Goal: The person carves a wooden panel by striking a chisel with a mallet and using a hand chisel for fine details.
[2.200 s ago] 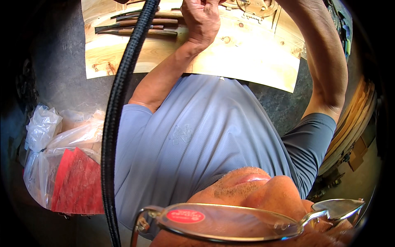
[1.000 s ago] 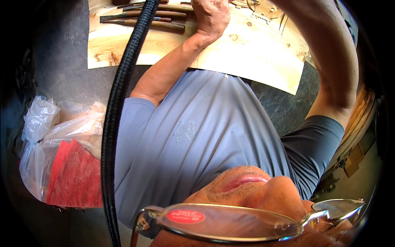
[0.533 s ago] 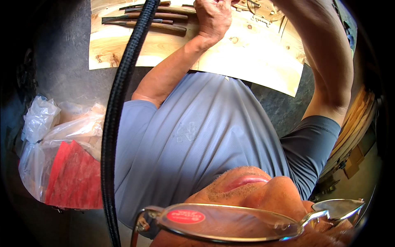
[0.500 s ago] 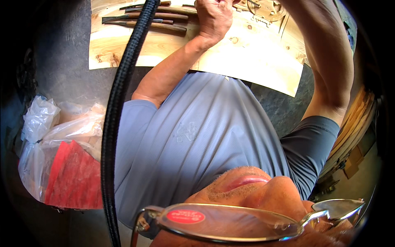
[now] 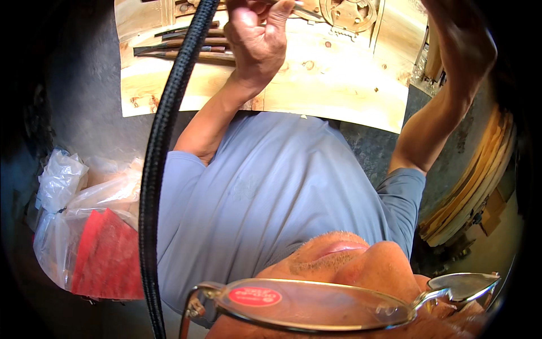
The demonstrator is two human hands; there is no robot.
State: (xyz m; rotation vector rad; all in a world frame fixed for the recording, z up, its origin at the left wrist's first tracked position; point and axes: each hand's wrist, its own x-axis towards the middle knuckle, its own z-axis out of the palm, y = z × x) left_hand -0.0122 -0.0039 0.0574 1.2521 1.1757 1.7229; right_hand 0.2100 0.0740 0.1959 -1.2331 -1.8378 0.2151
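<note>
Pinching a slim metal tool in the left hand above the far left part of the bench, hands well apart.

Pointing the tool to the right, toward a carved round piece at the far side. With the right hand out past the bench's right edge, shadowed and cut off by the picture's rim; cannot tell whether gripping anything. Tight for room on the left: just beside a row of wooden-handled chisels, tips close to the left edge, behind a black braided cord. Roomier to the right, over bare wood as far as the right edge. Close to the grey shirt at the near edge. Flanked farther right by stacked curved wood strips.
</note>
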